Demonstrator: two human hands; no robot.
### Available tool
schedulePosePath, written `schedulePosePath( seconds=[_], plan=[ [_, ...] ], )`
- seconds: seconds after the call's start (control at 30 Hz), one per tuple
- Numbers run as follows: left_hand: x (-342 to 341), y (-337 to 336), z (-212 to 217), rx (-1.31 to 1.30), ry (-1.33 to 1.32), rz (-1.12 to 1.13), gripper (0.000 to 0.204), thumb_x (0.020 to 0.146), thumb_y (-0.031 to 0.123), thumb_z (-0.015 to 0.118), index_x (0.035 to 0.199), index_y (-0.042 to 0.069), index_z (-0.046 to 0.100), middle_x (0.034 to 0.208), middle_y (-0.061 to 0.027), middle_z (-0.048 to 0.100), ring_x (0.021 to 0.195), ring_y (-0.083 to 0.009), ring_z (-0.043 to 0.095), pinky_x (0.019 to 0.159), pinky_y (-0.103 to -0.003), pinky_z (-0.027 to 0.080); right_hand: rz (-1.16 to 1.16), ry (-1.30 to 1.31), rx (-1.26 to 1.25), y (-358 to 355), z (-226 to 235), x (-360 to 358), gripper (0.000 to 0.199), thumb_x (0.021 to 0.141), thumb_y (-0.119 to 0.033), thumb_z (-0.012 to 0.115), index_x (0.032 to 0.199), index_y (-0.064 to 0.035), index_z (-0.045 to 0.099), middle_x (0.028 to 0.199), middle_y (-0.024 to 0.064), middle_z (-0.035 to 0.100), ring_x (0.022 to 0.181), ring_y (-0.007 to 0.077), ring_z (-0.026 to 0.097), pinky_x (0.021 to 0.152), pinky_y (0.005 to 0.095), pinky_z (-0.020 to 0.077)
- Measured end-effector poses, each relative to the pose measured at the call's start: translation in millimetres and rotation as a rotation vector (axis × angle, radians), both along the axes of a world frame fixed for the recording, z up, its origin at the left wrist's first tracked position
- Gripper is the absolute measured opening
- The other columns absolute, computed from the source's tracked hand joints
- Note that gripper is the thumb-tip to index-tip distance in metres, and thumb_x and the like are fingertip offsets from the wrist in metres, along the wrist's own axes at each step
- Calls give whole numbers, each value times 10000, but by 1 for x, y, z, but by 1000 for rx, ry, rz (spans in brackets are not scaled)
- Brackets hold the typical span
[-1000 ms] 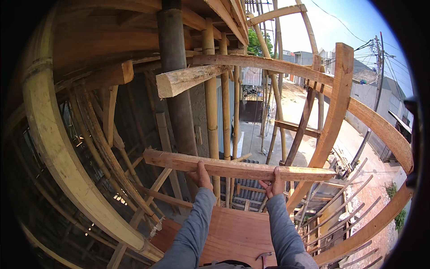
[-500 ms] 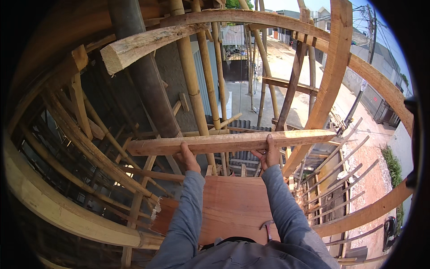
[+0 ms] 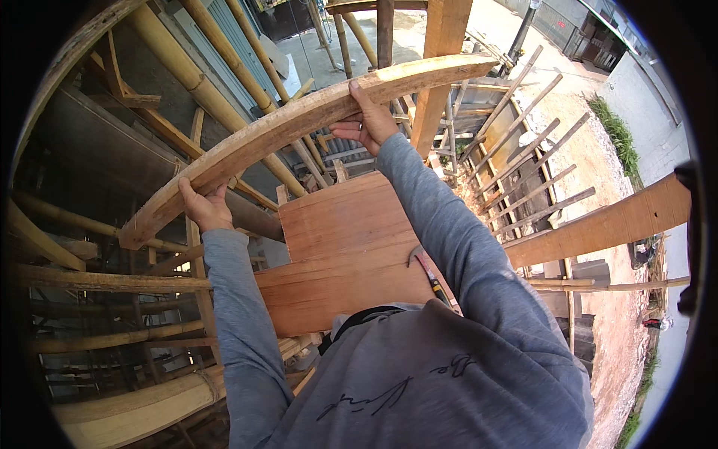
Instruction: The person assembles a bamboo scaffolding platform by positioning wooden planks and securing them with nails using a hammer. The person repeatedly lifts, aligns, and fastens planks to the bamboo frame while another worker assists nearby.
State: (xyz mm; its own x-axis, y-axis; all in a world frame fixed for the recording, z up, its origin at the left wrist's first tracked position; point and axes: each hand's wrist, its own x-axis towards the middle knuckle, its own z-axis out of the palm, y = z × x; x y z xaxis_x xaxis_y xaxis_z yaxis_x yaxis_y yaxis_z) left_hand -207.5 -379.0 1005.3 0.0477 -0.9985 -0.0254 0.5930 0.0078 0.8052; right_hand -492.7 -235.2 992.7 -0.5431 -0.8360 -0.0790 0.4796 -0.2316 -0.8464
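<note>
The timber beam now slants across my view — left hand and right hand keep their grip on it, unplaced, I judge.

The left hand and right hand hold a wooden beam (the left's exact grip is hard to tell); a claw hammer lies on reddish board.
</note>
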Motion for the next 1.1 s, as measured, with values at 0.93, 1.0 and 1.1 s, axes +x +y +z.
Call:
schedulePosePath(
  seconds=[0.93, 1.0, 1.1],
  plan=[
    [-13, 20, 76, 7, -64, 189, 807, 840, 486, 659, 1359, 23, 249, 1371, -211, 364, 1273, -315, 427, 983, -545, 430, -316, -51, -246, -13, 56, 31, 582, 901, -519, 636, 1101, 17, 527, 922, 130, 653, 691, 207, 698, 495, 288, 612],
    [-15, 22, 78, 9, -53, 210, 809, 843, 476, 659, 1367, 19, 245, 1361, -211, 367, 1263, -316, 439, 961, -540, 452, -298, -69, -214, -11, 58, 30, 579, 905, -513, 634, 1103, 20, 523, 920, 130, 652, 690, 208, 698, 499, 292, 612],
    [-16, 25, 82, 28, -43, 223, 811, 845, 470, 659, 1376, 18, 244, 1373, -204, 363, 1255, -319, 448, 949, -537, 463, -260, -106, -241, -9, 60, 30, 576, 893, -479, 668, 1101, 33, 506, 918, 139, 638, 683, 210, 688, 490, 289, 607]
  ],
)
